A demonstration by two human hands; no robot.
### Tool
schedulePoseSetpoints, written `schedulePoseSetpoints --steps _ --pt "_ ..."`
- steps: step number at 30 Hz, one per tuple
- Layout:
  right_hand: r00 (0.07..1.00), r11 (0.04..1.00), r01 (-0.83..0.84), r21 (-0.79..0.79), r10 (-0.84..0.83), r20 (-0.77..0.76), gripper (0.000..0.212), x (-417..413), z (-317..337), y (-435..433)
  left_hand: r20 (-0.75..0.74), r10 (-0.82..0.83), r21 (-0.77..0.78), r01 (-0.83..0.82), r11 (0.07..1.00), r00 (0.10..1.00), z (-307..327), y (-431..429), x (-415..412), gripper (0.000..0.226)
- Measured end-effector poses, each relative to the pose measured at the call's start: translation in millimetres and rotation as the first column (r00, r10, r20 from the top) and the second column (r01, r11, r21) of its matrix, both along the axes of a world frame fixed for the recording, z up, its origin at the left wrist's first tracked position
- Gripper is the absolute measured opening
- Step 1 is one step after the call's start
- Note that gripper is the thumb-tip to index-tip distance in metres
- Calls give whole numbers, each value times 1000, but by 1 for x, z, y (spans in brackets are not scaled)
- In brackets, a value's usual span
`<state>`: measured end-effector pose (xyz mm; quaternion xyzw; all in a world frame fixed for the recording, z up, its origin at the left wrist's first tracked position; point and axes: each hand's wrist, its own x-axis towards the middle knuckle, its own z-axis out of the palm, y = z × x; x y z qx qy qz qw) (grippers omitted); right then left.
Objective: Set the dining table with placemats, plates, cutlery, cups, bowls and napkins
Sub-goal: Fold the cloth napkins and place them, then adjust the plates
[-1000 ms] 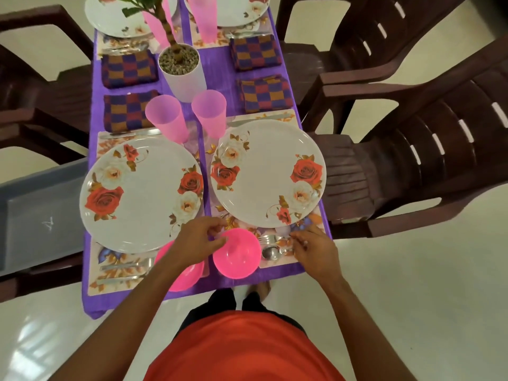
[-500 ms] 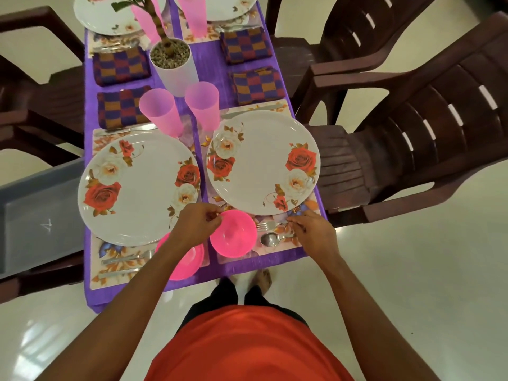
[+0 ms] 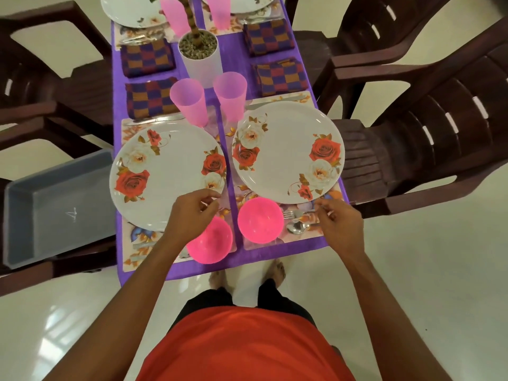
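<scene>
Your left hand (image 3: 192, 213) hovers over the near edge of the left plate (image 3: 165, 174), fingers loosely curled, gripping nothing. Your right hand (image 3: 339, 225) pinches at the fork (image 3: 291, 214) handle; whether it truly grips, you cannot tell. The spoon (image 3: 295, 227) lies just beside the fork, at 3 o'clock from the right pink bowl (image 3: 259, 220). The left pink bowl (image 3: 210, 244) sits at 7 o'clock from it, partly under your left wrist. Both bowls rest on the placemats, near the table's end.

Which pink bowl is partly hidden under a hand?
The pink bowl on the left: the left hand covers its far edge. The pink bowl on the right shows whole, beside the fork and spoon.
</scene>
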<state>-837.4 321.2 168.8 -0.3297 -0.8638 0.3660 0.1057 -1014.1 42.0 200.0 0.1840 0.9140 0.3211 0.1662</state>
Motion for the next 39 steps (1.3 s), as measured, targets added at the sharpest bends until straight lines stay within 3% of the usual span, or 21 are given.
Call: schedulePoseSetpoints --steps 5,10,16,20,22,24,28,30,33,36,39 --pt "985 987 -132 -86 121 -124 16 -49 23 -87 16 118 79 -119 990 993 1 -90 -23 12" --pt "912 911 -382 -158 344 -223 14 -141 28 -240 30 238 63 -239 969 971 -19 -225 -63 14" --pt "845 811 -531 -244 526 -91 22 -269 -20 -435 207 437 22 -451 892 875 -90 -420 -124 12" --pt "859 805 -433 -405 505 86 38 -321 -77 -517 365 567 -100 -574 813 739 -131 -528 -149 18" --pt "866 822 -325 -468 458 204 47 -339 -116 -539 354 622 -171 -606 777 698 -149 -567 -160 20" --pt "863 874 -238 -424 391 320 56 -347 -153 -543 320 665 -230 -626 745 675 -160 -586 -169 24" --pt "841 974 -119 -191 202 503 67 -366 -213 -542 329 704 -302 -636 710 630 -204 -624 -205 38" --pt "823 980 -86 -179 171 541 72 -375 -233 -540 363 754 -344 -673 655 547 -231 -643 -220 46" --pt "813 955 33 -294 146 564 61 -384 -258 -536 380 817 -452 -683 574 435 -268 -661 -231 66" --pt "816 961 63 -269 106 568 40 -388 -274 -533 335 831 -549 -624 555 444 -288 -659 -243 72" --pt "812 968 71 -240 83 577 34 -388 -269 -536 328 839 -611 -580 538 433 -294 -654 -256 76"
